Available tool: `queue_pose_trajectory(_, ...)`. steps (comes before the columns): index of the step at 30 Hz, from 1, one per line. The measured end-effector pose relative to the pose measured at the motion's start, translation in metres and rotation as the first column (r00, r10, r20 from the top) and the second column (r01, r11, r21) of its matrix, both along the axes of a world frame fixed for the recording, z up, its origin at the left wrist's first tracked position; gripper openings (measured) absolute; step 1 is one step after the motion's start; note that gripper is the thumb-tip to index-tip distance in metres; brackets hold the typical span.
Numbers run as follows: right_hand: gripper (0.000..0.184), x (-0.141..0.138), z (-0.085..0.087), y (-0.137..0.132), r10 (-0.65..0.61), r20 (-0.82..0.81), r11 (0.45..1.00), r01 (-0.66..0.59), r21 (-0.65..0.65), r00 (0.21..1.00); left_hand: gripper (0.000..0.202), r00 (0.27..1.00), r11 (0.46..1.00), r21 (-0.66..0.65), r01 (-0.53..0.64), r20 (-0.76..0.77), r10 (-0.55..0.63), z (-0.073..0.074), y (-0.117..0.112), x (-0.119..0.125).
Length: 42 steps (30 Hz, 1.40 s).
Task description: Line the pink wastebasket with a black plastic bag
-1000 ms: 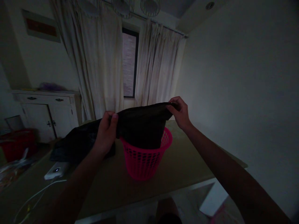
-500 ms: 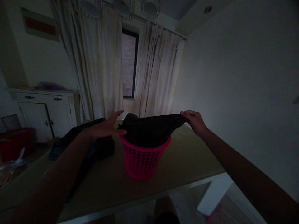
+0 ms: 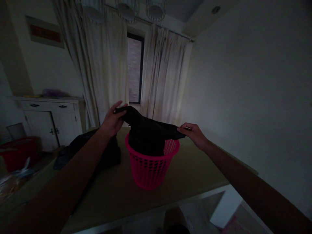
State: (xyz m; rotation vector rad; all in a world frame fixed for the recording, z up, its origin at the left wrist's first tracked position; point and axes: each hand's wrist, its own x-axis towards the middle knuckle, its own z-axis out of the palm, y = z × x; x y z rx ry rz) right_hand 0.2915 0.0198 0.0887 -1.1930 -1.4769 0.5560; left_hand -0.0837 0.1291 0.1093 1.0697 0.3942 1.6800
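A pink perforated basket (image 3: 151, 170) stands on a table (image 3: 190, 180). A black plastic bag (image 3: 146, 135) hangs into it and is stretched above its rim. My left hand (image 3: 112, 121) pinches the bag's upper left edge, raised above the basket. My right hand (image 3: 193, 134) grips the bag's right edge, level with the basket's right rim.
More dark bags (image 3: 80, 148) lie heaped on the table, left of the basket. A white cabinet (image 3: 48, 122) stands at the left wall, with a red bin (image 3: 18, 156) below it. Curtains (image 3: 161, 78) and a window are behind. The table's front edge is close to me.
My left hand, open and flat half a second ago, has taken hold of the bag's left edge and lifted it. My right hand has sunk toward the basket rim with the bag.
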Motion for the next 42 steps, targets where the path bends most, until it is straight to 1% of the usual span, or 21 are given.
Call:
queue_pose_trajectory(3,0.044,0.004,-0.002,-0.005,0.000,-0.099,1.000,0.002,0.017,0.995,0.062,0.998,0.975,0.219,-0.024,0.068,0.009,0.020,-0.018,-0.001)
queue_pose_trajectory(6,0.043,0.009,0.005,-0.009,0.017,-0.335,0.998,0.005,0.066,0.942,0.057,0.995,0.922,0.374,-0.094,0.055,0.079,0.041,-0.042,-0.004)
queue_pose_trajectory(10,0.038,0.021,0.025,-0.003,0.024,-0.473,0.961,0.110,0.253,0.881,0.028,0.959,0.828,0.503,-0.247,0.004,0.284,0.062,-0.064,-0.005)
queue_pose_trajectory(12,0.031,0.027,0.037,0.004,-0.083,-0.436,0.920,0.237,0.312,0.896,0.018,0.932,0.786,0.538,-0.305,-0.002,0.363,0.066,-0.068,-0.003)
queue_pose_trajectory(14,0.025,0.025,0.049,0.007,-0.274,-0.348,0.842,0.398,0.364,0.897,0.022,0.951,0.821,0.514,-0.249,-0.032,0.308,0.065,-0.071,0.003)
queue_pose_trajectory(16,0.024,0.010,0.062,0.004,-0.402,-0.209,0.749,0.452,0.485,0.891,0.022,0.984,0.884,0.452,-0.116,-0.066,0.163,0.061,-0.076,0.013)
queue_pose_trajectory(17,0.029,-0.004,0.067,0.000,-0.407,-0.113,0.726,0.396,0.562,0.906,0.022,0.991,0.901,0.430,-0.060,-0.084,0.106,0.059,-0.081,0.019)
queue_pose_trajectory(19,0.050,-0.040,0.075,-0.010,-0.283,0.167,0.758,0.113,0.642,0.945,0.025,0.985,0.901,0.434,-0.005,-0.153,0.079,0.056,-0.093,0.035)
queue_pose_trajectory(21,0.083,-0.082,0.076,-0.016,-0.046,0.456,0.827,-0.223,0.516,0.889,0.029,0.953,0.864,0.504,-0.001,-0.261,0.153,0.057,-0.109,0.048)
queue_pose_trajectory(23,0.083,-0.117,0.069,-0.013,0.226,0.609,0.866,-0.443,0.232,0.760,0.030,0.901,0.782,0.622,-0.016,-0.330,0.281,0.061,-0.120,0.053)
queue_pose_trajectory(25,0.058,-0.137,0.059,-0.001,0.377,0.621,0.876,-0.482,0.001,0.687,0.037,0.850,0.667,0.741,-0.080,-0.299,0.434,0.066,-0.117,0.044)
queue_pose_trajectory(27,0.044,-0.144,0.050,0.013,0.383,0.556,0.903,-0.426,-0.057,0.738,0.059,0.805,0.576,0.797,-0.179,-0.218,0.552,0.066,-0.100,0.024)
queue_pose_trajectory(28,0.042,-0.144,0.046,0.019,0.349,0.509,0.921,-0.389,-0.030,0.786,0.080,0.788,0.575,0.789,-0.215,-0.207,0.579,0.063,-0.088,0.014)
queue_pose_trajectory(29,0.040,-0.143,0.045,0.023,0.308,0.461,0.936,-0.353,0.011,0.832,0.098,0.791,0.636,0.745,-0.202,-0.259,0.555,0.058,-0.076,0.006)
queue_pose_trajectory(31,0.039,-0.144,0.044,0.028,0.243,0.411,0.952,-0.298,0.074,0.879,0.105,0.795,0.785,0.618,-0.036,-0.458,0.397,0.044,-0.060,0.000)
queue_pose_trajectory(32,0.039,-0.145,0.045,0.029,0.225,0.427,0.955,-0.285,0.082,0.876,0.105,0.769,0.830,0.555,0.054,-0.554,0.320,0.036,-0.059,0.004)
queue_pose_trajectory(33,0.041,-0.147,0.046,0.029,0.221,0.467,0.955,-0.288,0.076,0.856,0.104,0.755,0.858,0.500,0.116,-0.606,0.251,0.030,-0.061,0.012)
queue_pose_trajectory(35,0.042,-0.149,0.046,0.028,0.264,0.575,0.940,-0.339,0.025,0.774,0.078,0.771,0.923,0.365,0.126,-0.621,0.141,0.022,-0.075,0.034)
queue_pose_trajectory(37,0.041,-0.139,0.043,0.027,0.340,0.647,0.919,-0.386,-0.075,0.683,0.063,0.850,0.961,0.232,0.151,-0.527,-0.006,0.021,-0.089,0.052)
queue_pose_trajectory(39,0.040,-0.114,0.039,0.030,0.401,0.662,0.904,-0.389,-0.177,0.633,0.054,0.924,0.977,0.114,0.181,-0.360,-0.129,0.023,-0.094,0.058)
queue_pose_trajectory(42,0.027,-0.057,0.034,0.035,0.360,0.675,0.929,-0.313,-0.196,0.645,0.045,0.946,0.969,0.026,0.247,-0.223,-0.235,0.024,-0.084,0.048)
